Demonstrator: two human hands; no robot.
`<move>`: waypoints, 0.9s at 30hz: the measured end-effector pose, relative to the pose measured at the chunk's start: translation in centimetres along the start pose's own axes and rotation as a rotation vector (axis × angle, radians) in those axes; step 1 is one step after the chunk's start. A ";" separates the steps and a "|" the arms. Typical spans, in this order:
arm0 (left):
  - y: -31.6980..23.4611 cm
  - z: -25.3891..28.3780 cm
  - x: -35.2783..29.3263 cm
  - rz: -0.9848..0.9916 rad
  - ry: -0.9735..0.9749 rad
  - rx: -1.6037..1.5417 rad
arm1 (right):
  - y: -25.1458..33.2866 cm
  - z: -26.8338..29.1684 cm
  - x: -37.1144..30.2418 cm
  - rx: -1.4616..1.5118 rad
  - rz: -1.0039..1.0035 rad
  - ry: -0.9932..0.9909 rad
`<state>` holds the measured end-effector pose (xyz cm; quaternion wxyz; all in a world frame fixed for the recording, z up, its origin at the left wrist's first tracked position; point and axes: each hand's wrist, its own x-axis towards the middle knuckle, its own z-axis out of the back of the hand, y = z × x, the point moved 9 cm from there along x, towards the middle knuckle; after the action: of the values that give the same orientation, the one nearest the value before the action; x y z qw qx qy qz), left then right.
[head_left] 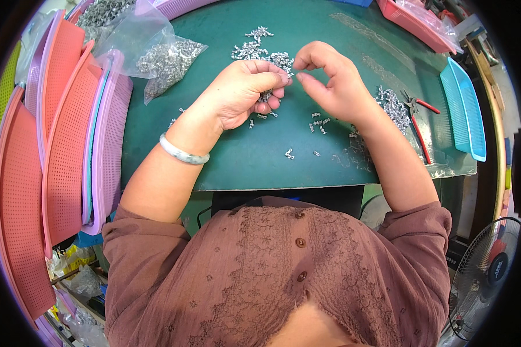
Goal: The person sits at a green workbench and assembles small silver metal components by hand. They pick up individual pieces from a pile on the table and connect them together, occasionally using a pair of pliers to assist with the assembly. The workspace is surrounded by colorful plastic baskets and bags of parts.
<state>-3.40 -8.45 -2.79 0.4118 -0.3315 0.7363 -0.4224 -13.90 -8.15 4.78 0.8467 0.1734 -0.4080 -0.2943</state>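
Observation:
My left hand (pixel 250 92), a pale bangle on its wrist, is closed over the middle of the green table. Its thumb and forefinger pinch a small silver metal part (pixel 289 74), and more such parts show under its curled fingers. Just to the right hovers my right hand (pixel 333 81), its thumb and forefinger apart with nothing visible between them; its other fingers are mostly hidden. Beyond my hands lies a loose pile of the same metal parts (pixel 250 51). Several stray parts (pixel 318 125) are scattered nearer me.
A clear bag of metal parts (pixel 171 63) lies at the left, beside stacked plastic baskets (pixel 69 144). At the right are another pile of parts (pixel 392 109), red-handled pliers (pixel 419 130) and a blue basket (pixel 464 110). A fan (pixel 486 277) stands at lower right.

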 end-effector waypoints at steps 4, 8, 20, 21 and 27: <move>0.2 0.2 0.3 -0.010 -0.002 0.034 | -1.5 -0.7 -0.5 -0.223 -0.010 0.015; 0.1 0.3 0.3 -0.025 0.006 0.043 | -2.0 -1.8 -0.9 -0.335 -0.043 0.146; -0.5 0.4 0.7 -0.063 0.126 -0.220 | -2.7 -1.8 -1.0 -0.248 -0.130 0.199; -0.6 0.3 0.7 -0.071 0.144 -0.256 | -2.7 -1.9 -1.0 -0.249 -0.124 0.192; -0.5 0.5 0.8 -0.049 0.109 -0.256 | -2.8 -2.1 -0.8 -0.251 -0.106 0.174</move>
<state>-3.21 -9.50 -2.76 0.3150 -0.3757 0.7972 -0.3521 -13.64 -9.65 1.57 0.8771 0.1124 -0.2837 -0.3709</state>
